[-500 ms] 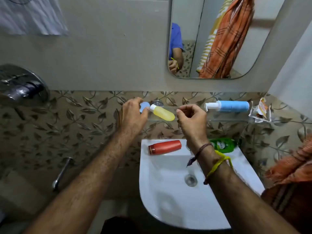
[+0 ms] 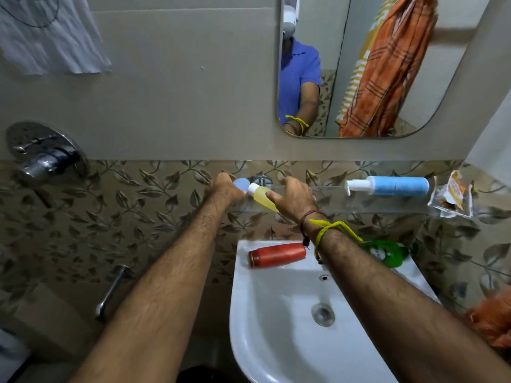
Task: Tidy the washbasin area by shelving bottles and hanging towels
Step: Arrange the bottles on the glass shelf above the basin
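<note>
A yellow bottle with a white cap lies tilted on the left end of the glass shelf. My right hand rests over its lower half, index finger stretched along it. My left hand is curled around a pale blue round object right beside the yellow bottle's cap. A blue pump bottle lies on the shelf further right. A red bottle and a green bottle lie on the back rim of the white washbasin. An orange towel shows at the right edge.
The mirror above the shelf reflects a hanging orange checked towel. A white cloth hangs at top left above a chrome shower mixer. A clear holder with sachets sits at the shelf's right end. A chrome tap sticks out left of the basin.
My right hand has moved left and opened onto the yellow bottle, which now lies lower on the shelf. My left hand stays at the pale blue object.
</note>
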